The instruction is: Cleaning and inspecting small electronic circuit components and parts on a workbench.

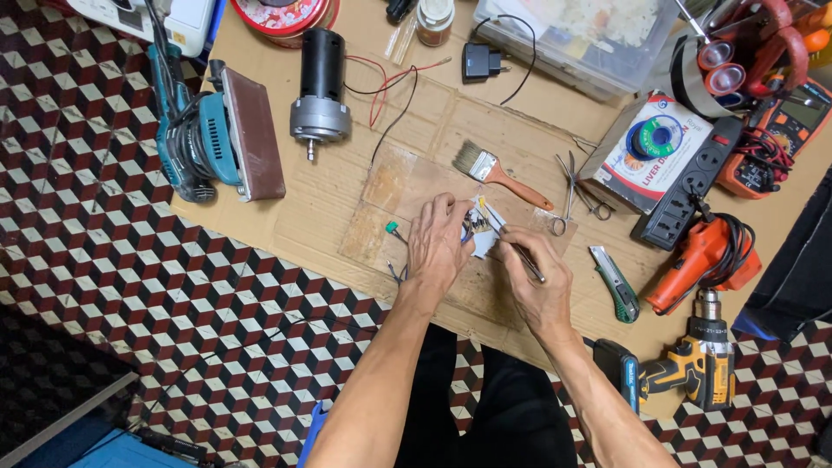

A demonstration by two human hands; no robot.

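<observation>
Wired white part point(482, 232), small and pale, sits near the middle of the cardboard sheet point(295, 199) that covers the patterned floor point(104, 260). We see it pinned under the fingers of our left hand point(438, 243), which curls over it from the left and grips it. Thin dark wires run out from under that hand, and one ends in a small green plug point(392, 228) just beside the thumb. We judge the part to be light, stiff and rather fragile, its wires soft and easy to tug loose. The safest hold looks to be on the body's edges, not on the wires.

Our right hand point(539, 282) is closed around a thin metal tool point(513, 244), held like a pen, with its tip touching the part. We cannot tell what kind of tool it is. Both forearms reach in from the bottom edge of the view, wrists low and close together, hands almost meeting over the part.

Around the work lie a paintbrush point(498, 173) just above the hands, scissors-like pliers point(568, 192) to its right, and a green utility knife point(617, 284) near the right hand. An electric motor point(321, 82) and a teal sander point(217, 134) rest toward the sheet's far left corner. An orange cordless drill point(693, 364) lies at the near right edge.
</observation>
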